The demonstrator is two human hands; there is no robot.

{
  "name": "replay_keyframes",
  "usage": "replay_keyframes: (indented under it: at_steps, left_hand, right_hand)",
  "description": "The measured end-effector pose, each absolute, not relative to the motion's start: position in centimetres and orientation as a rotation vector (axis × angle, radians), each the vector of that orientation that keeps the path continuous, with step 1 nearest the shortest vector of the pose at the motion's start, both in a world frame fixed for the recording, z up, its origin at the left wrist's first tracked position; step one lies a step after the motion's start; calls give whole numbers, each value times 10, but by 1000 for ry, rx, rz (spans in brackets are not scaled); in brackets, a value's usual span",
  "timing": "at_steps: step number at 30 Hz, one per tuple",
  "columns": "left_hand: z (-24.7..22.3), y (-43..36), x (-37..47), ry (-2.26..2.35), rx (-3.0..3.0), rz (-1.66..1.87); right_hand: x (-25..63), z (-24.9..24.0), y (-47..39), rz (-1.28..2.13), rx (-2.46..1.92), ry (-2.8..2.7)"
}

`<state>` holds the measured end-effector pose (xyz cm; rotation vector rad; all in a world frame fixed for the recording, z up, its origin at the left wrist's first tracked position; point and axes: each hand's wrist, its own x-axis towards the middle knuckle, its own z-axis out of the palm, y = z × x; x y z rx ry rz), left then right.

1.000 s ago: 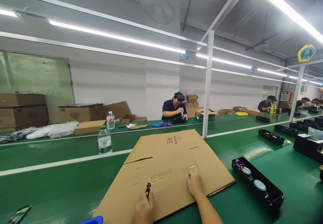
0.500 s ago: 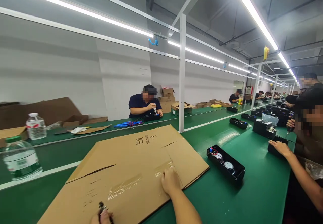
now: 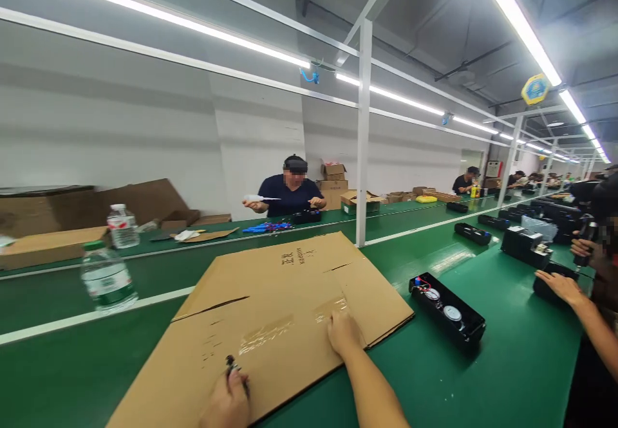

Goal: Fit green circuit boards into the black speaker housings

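A large flat cardboard sheet (image 3: 270, 312) with dark cuts and strips of clear tape lies on the green bench (image 3: 521, 351). Over its lower left part, my left hand (image 3: 229, 399) is closed around a small dark metallic tool (image 3: 233, 365). My right hand (image 3: 344, 333) rests on the cardboard beside a tape strip, its fingers curled in; whatever they may grip is hidden. Right of the sheet sits a black speaker housing (image 3: 447, 309) with two round silver drivers and red wires.
Two plastic bottles, one green-capped (image 3: 109, 280) and one white-capped (image 3: 123, 225), stand at left. A white post (image 3: 363, 132) rises beyond the cardboard. Across the bench a person (image 3: 292, 190) holds a white tool. Another person's hand (image 3: 562, 286) touches a black housing at right.
The view has swung left. My left hand shows more fully with the tool. The person opposite has raised their head and moved the white tool away from the black part.
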<state>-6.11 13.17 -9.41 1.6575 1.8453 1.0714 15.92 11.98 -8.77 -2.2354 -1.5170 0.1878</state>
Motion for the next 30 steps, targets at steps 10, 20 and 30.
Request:
replay_keyframes:
  at_steps: [10, 20, 30]
  left_hand:
    - [-112, 129, -49, 1813, 1638, 1185]
    - [-124, 138, -47, 1788, 1595, 1276]
    - [-126, 138, -46, 1773, 1541, 1323]
  right_hand:
    - [166, -94, 122, 159, -2166, -1547]
    - [179, -108, 134, 88, -2097, -1322]
    - [183, -109, 136, 77, -2109, -1312]
